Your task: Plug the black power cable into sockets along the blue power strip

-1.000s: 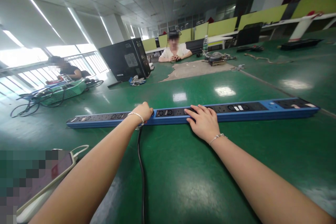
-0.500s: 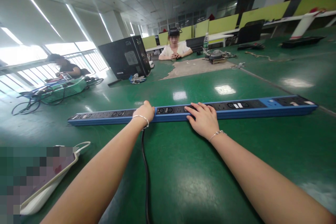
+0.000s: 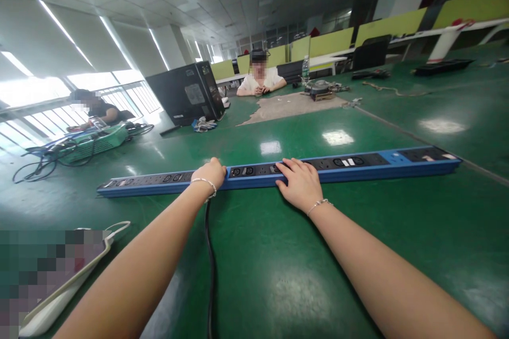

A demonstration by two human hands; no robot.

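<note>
A long blue power strip [image 3: 350, 175] with black sockets along its top lies across the green table. My left hand [image 3: 209, 175] is closed at its middle, around the end of a black power cable [image 3: 209, 254]; that end is hidden in my fingers. The cable emerges under my wrist and runs down to the bottom edge. Just right of centre, my right hand [image 3: 300, 183] rests on the strip with its fingers spread over the sockets.
At the lower left lies a pixelated device in a white case [image 3: 51, 312]. Farther off are a black computer tower [image 3: 178, 92], gloves [image 3: 204, 124], a green basket [image 3: 95, 144] with cables, and a bottle [image 3: 305, 70]. One person [image 3: 261, 79] sits opposite, another [image 3: 99, 108] at left.
The view has shifted slightly, so the strip and both hands appear a little farther left. Both hands keep their places on the strip.
</note>
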